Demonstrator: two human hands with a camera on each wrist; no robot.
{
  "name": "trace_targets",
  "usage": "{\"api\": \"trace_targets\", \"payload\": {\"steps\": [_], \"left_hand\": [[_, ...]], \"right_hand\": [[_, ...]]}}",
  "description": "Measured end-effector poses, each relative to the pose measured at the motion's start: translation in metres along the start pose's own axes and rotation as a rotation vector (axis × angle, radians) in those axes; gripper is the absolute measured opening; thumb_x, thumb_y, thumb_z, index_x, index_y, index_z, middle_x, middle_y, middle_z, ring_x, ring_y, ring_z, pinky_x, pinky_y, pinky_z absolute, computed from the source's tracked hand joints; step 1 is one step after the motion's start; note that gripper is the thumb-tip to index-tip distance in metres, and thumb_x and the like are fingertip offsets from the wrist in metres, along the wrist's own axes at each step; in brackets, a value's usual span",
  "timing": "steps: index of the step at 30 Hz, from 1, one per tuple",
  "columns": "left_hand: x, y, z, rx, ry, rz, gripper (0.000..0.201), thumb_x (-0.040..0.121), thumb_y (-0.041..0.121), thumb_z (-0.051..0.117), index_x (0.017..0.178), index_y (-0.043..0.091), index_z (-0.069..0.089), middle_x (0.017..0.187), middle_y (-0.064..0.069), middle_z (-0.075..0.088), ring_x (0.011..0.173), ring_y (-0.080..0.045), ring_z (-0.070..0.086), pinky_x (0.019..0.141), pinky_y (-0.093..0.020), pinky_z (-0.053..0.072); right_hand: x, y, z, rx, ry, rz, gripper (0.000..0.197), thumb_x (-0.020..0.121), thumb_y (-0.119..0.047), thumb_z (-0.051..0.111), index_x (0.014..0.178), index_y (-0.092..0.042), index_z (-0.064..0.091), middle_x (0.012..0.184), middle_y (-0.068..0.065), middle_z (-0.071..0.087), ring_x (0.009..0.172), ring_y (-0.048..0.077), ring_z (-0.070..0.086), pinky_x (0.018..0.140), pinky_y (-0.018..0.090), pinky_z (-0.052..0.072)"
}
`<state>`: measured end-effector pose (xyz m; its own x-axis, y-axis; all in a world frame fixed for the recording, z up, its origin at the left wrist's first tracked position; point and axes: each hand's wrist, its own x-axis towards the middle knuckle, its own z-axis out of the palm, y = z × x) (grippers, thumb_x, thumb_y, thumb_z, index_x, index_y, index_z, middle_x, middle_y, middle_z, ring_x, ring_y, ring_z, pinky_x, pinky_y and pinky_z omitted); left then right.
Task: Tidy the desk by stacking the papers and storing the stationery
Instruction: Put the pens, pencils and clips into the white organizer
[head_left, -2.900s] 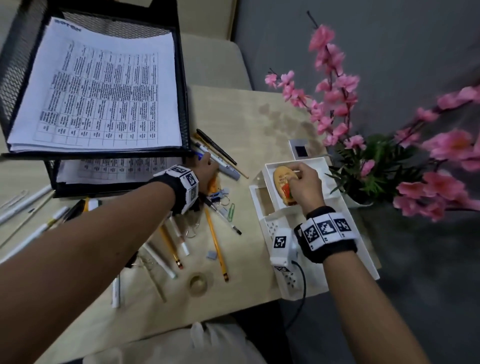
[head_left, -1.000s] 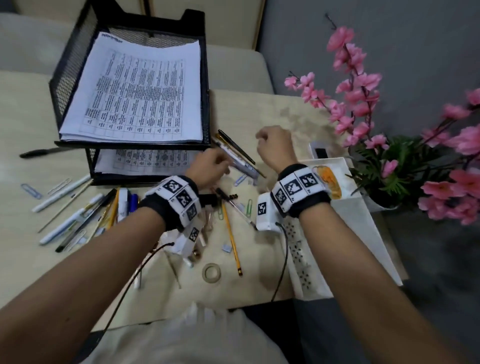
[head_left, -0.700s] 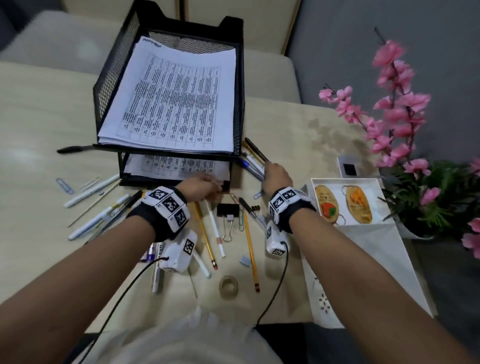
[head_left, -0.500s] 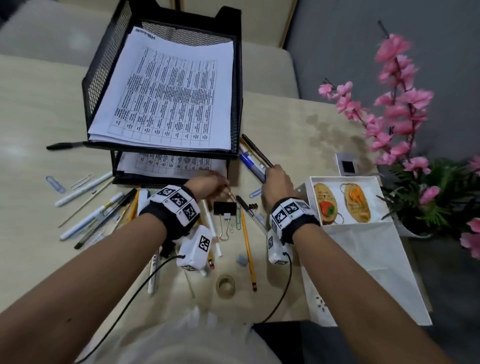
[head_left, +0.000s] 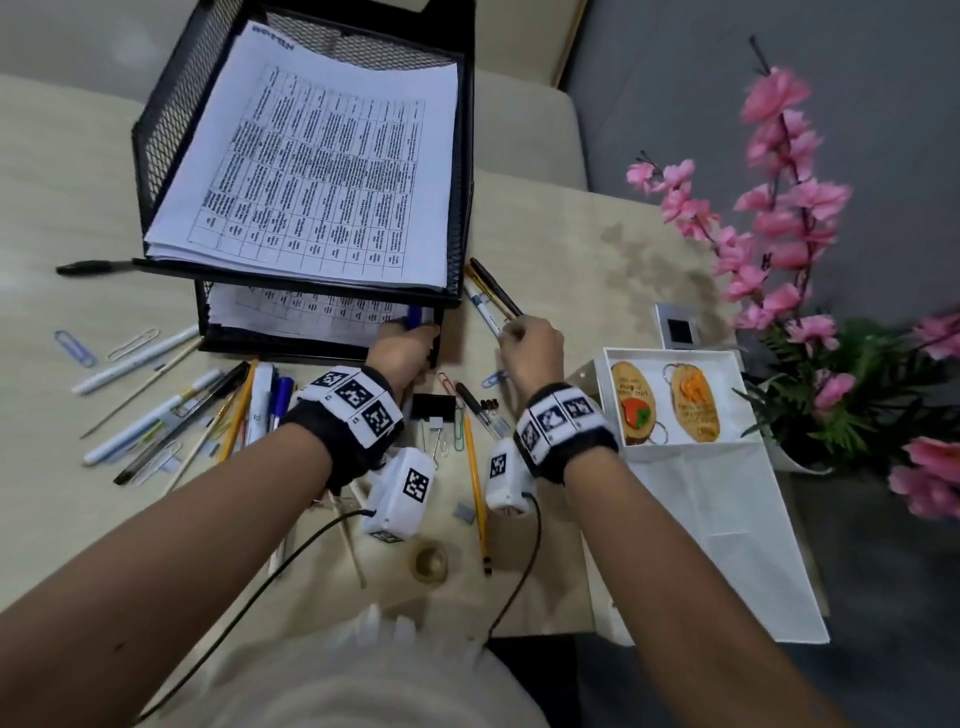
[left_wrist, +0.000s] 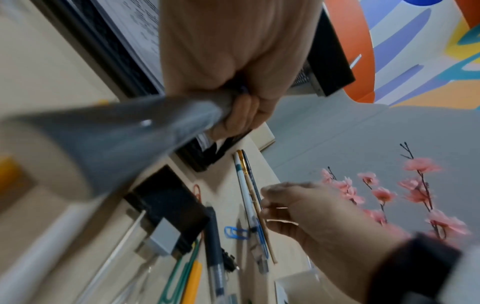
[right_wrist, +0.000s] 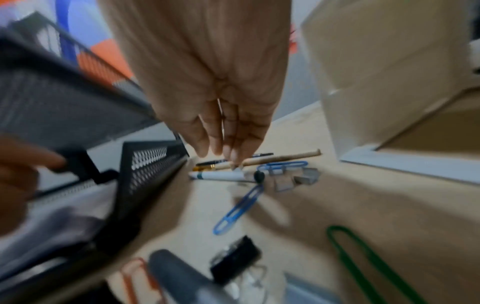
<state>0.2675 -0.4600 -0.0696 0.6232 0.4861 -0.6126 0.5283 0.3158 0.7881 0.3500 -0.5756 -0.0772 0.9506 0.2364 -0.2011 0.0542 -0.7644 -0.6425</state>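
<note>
Printed papers (head_left: 322, 171) lie stacked in the top tier of a black mesh tray (head_left: 467, 156), with more sheets (head_left: 311, 312) in the lower tier. My left hand (head_left: 402, 353) grips a grey pen (left_wrist: 116, 131) at the lower tier's front right corner, its blue end (head_left: 414, 317) poking out past my fingers. My right hand (head_left: 530, 343) reaches down to several pens (head_left: 491, 299) lying right of the tray. Its straight fingertips (right_wrist: 233, 156) touch a wooden stick (right_wrist: 280, 158) beside a white pen (right_wrist: 218, 175). Both lie flat on the desk.
More pens and pencils (head_left: 171, 415) lie scattered to the left, with paper clips (head_left: 75, 348) and a black pen (head_left: 88, 267). A binder clip (head_left: 434, 405), yellow pencil (head_left: 477, 488) and tape roll (head_left: 429, 561) lie between my wrists. A white organiser (head_left: 727, 519) holding two keychains (head_left: 636, 410) stands on the right, beside pink flowers (head_left: 779, 234).
My right hand left the organiser, where a keychain now lies, and crossed to the pens right of the tray. My left hand rose to the tray's corner with the grey pen.
</note>
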Motion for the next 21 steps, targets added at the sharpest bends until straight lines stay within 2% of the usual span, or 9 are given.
{"api": "trace_targets", "payload": {"steps": [3,4,6,10,12,14,16,18,21], "left_hand": [[0.002,0.0,-0.012,-0.057,-0.04,-0.022,0.01,0.091,0.016,0.054,0.096,0.008,0.05,0.066,-0.001,0.046,0.041,-0.009,0.038,0.029,-0.01,0.028],[0.001,0.002,-0.015,-0.078,-0.065,-0.03,0.005,0.092,0.014,0.053,0.091,0.009,0.053,0.064,-0.001,0.047,0.035,-0.005,0.04,0.029,-0.011,0.03],[0.0,0.004,-0.017,-0.143,-0.104,-0.055,0.016,0.095,0.01,0.049,0.08,0.008,0.054,0.059,-0.002,0.052,0.027,-0.001,0.045,0.031,-0.01,0.037],[-0.004,0.008,-0.01,-0.271,-0.201,-0.088,0.013,0.097,0.009,0.044,0.091,0.004,0.054,0.072,-0.008,0.06,0.047,-0.009,0.063,0.042,-0.015,0.053],[-0.004,0.008,-0.002,-0.266,-0.227,-0.076,0.015,0.098,0.008,0.041,0.091,0.006,0.054,0.07,-0.005,0.064,0.056,-0.012,0.062,0.045,-0.016,0.052],[-0.005,0.009,0.007,-0.278,-0.236,-0.075,0.016,0.097,0.007,0.042,0.085,0.006,0.052,0.067,-0.006,0.062,0.05,-0.012,0.063,0.044,-0.017,0.052],[-0.007,0.01,0.015,-0.286,-0.239,-0.078,0.019,0.098,0.007,0.041,0.08,0.009,0.048,0.051,-0.004,0.062,0.039,-0.009,0.062,0.041,-0.018,0.051],[-0.006,0.01,0.016,-0.273,-0.195,-0.068,0.023,0.097,0.006,0.039,0.075,0.011,0.045,0.034,0.003,0.053,0.028,-0.006,0.051,0.037,-0.016,0.045],[-0.003,0.008,0.005,-0.195,-0.119,-0.018,0.029,0.095,0.003,0.039,0.068,0.012,0.043,0.027,0.006,0.039,0.022,-0.002,0.032,0.029,-0.01,0.029]], "right_hand": [[0.014,-0.006,0.01,-0.301,-0.075,-0.033,0.024,0.088,-0.002,0.048,0.109,0.005,0.059,0.116,0.024,0.06,0.107,0.037,0.057,0.086,0.036,0.048],[0.014,-0.006,0.012,-0.371,-0.112,-0.037,0.024,0.089,0.0,0.046,0.108,0.006,0.058,0.116,0.025,0.059,0.106,0.037,0.057,0.083,0.036,0.048],[0.01,-0.005,0.011,-0.405,-0.136,-0.02,0.022,0.089,0.0,0.046,0.105,0.007,0.058,0.114,0.026,0.059,0.104,0.038,0.059,0.079,0.036,0.048],[-0.017,0.006,0.001,-0.067,-0.113,0.021,0.011,0.084,-0.004,0.054,0.086,0.001,0.063,0.092,0.017,0.066,0.085,0.03,0.064,0.076,0.034,0.054],[-0.047,0.009,-0.007,0.142,-0.239,0.027,0.01,0.083,-0.004,0.057,0.077,-0.008,0.063,0.077,0.008,0.063,0.067,0.016,0.06,0.06,0.023,0.053],[-0.07,0.012,-0.013,0.269,-0.394,0.01,0.019,0.083,-0.001,0.057,0.069,-0.014,0.059,0.063,0.003,0.055,0.052,0.007,0.052,0.048,0.017,0.046],[-0.071,0.013,-0.015,0.266,-0.449,-0.012,0.024,0.083,-0.001,0.056,0.064,-0.016,0.058,0.057,0.0,0.053,0.046,0.001,0.048,0.047,0.015,0.042],[-0.053,0.011,-0.016,0.228,-0.324,-0.006,0.016,0.086,-0.006,0.057,0.074,-0.011,0.066,0.067,0.004,0.062,0.059,0.007,0.057,0.059,0.021,0.046],[-0.012,0.008,-0.014,0.021,0.001,0.035,0.022,0.09,-0.006,0.048,0.097,0.003,0.067,0.102,0.018,0.068,0.099,0.029,0.061,0.083,0.033,0.046]]}}
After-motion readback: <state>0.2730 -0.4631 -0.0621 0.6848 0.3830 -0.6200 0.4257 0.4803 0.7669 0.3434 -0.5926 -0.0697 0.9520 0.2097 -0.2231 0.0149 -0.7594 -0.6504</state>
